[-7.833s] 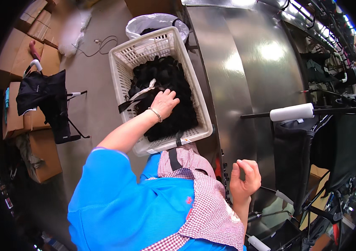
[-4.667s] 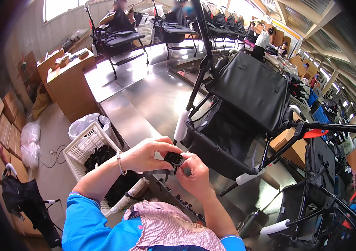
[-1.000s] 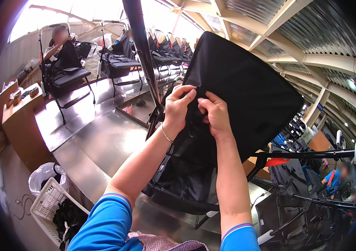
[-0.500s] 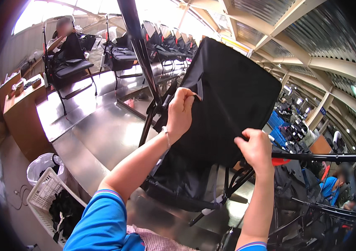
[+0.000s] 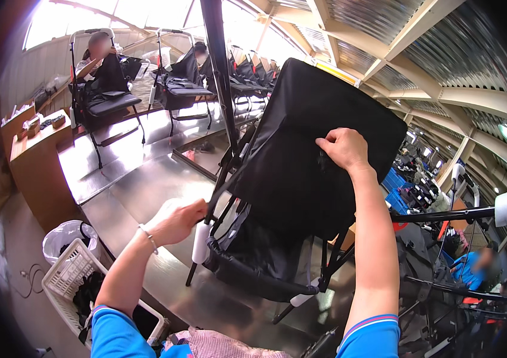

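Before me stands a frame with black fabric, possibly a stroller, with a large black fabric panel [image 5: 283, 155] tilted up. My left hand [image 5: 176, 221] is at the panel's lower left, beside a white-wrapped part of the frame tube [image 5: 201, 241]. Its fingers are closed on what looks like a thin black strap [image 5: 225, 190] running up toward the panel's edge. My right hand [image 5: 346, 148] is over the upper right of the panel, fingers curled together; what they hold, if anything, is hidden. Below the panel is the black padded front bar [image 5: 253, 280].
Similar black frames [image 5: 110, 98] line the shiny metal platform [image 5: 125, 209] at the back left, with people behind them. A wooden box table [image 5: 42, 173], a lined bin [image 5: 65, 238] and a white crate [image 5: 71, 271] stand left. A horizontal black tube [image 5: 444, 215] juts right.
My left hand has let go of the panel's upper left edge and moved down and left to the strap. My right hand has moved up from the lower right edge onto the panel.
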The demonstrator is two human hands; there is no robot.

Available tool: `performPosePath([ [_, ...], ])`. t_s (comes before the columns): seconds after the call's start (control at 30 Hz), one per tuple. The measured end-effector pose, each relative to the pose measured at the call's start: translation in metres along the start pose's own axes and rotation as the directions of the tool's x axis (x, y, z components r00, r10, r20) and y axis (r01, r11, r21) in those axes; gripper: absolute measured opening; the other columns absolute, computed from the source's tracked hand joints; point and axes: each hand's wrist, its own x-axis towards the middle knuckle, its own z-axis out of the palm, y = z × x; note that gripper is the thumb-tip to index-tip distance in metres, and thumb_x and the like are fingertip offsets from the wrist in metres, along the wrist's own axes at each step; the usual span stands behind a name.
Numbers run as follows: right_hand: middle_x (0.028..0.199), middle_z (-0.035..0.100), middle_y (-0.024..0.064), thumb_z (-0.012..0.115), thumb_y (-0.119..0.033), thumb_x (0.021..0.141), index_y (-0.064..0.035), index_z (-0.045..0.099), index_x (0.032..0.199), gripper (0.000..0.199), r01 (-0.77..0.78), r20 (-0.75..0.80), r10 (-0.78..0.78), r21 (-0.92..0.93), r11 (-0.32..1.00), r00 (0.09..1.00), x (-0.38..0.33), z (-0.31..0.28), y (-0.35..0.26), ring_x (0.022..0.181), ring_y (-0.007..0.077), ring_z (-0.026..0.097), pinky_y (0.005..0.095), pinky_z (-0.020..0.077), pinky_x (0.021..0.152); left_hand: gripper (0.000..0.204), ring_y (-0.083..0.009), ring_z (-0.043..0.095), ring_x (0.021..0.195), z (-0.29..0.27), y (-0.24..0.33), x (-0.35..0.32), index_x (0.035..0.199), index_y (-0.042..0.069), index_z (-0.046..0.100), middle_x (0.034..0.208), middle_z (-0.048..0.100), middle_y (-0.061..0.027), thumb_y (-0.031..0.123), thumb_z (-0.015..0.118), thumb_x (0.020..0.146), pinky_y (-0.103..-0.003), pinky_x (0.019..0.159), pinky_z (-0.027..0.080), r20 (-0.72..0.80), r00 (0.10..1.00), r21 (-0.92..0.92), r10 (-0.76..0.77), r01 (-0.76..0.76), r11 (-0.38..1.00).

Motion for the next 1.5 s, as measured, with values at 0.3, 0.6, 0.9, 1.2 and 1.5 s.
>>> performPosePath([
  [0.3, 0.049, 0.035, -0.0007, 0.068, -0.043, 0.085, -0.0002, 0.053, 0.057, 0.053, 0.010, -0.107, 0.068, 0.598, 0.801, 0.992, -0.014, 0.001, 0.017, 0.050, 0.0069, 0.033, 0.0283, 0.0280, 0.046, 0.003, -0.0268, 0.053, 0.062, -0.022, -0.004, -0.026, 0.089, 0.003, 0.051, 0.068, 0.053, -0.0122, 0.001, 0.053, 0.087, -0.035, 0.059, 0.044, -0.042, 0.995, -0.105, -0.088, 0.083, 0.991],
  [0.6, 0.060, 0.042, -0.0079, 0.068, -0.035, 0.088, -0.0114, 0.058, 0.068, 0.033, -0.092, -0.062, 0.349, 0.909, 0.406, 0.935, -0.025, 0.019, 0.029, 0.045, 0.0010, 0.033, 0.0179, 0.0220, 0.040, 0.009, -0.0344, 0.056, 0.078, 0.000, -0.032, 0.003, 0.085, 0.004, 0.051, 0.077, 0.056, -0.0130, -0.001, 0.056, 0.079, -0.041, 0.067, 0.045, -0.119, 0.983, 0.234, 0.140, -0.109, 0.966],
  [0.9, 0.067, 0.052, -0.0073, 0.071, -0.003, 0.079, -0.0029, 0.067, 0.092, 0.013, -0.097, 0.034, 0.159, 0.907, 0.411, 0.987, -0.001, 0.043, 0.022, 0.056, 0.0012, 0.043, 0.0171, 0.0350, 0.052, 0.012, -0.0313, 0.056, 0.074, -0.021, -0.045, -0.043, 0.081, 0.006, 0.050, 0.074, 0.057, -0.0109, -0.001, 0.056, 0.073, -0.040, 0.064, 0.045, -0.065, 0.997, 0.406, 0.053, -0.022, 0.914],
  [1.2, 0.103, 0.062, 0.0111, 0.071, -0.004, 0.074, -0.0036, 0.066, 0.098, 0.024, 0.180, -0.290, -0.067, 0.380, 0.907, 0.955, -0.086, 0.045, -0.023, 0.099, 0.0291, 0.058, 0.0363, 0.0478, 0.087, 0.005, -0.0116, 0.053, 0.080, 0.034, 0.045, -0.046, 0.093, 0.000, 0.054, 0.086, 0.053, -0.0037, 0.005, 0.054, 0.094, -0.028, 0.073, 0.045, 0.396, 0.885, -0.845, 0.245, 0.248, 0.474],
  [1.5, 0.108, 0.055, 0.0129, 0.053, -0.004, 0.092, 0.0030, 0.055, 0.104, 0.014, -0.075, -0.714, 0.498, 0.535, 0.841, 0.491, -0.299, 0.001, 0.029, 0.090, 0.0179, 0.055, 0.0307, 0.0458, 0.081, 0.037, -0.0349, 0.049, 0.118, 0.111, 0.094, 0.003, 0.108, 0.004, 0.059, 0.122, 0.051, -0.0164, 0.003, 0.070, 0.073, -0.043, 0.099, 0.042, 0.019, 0.900, -0.425, 0.436, -0.387, 0.818],
])
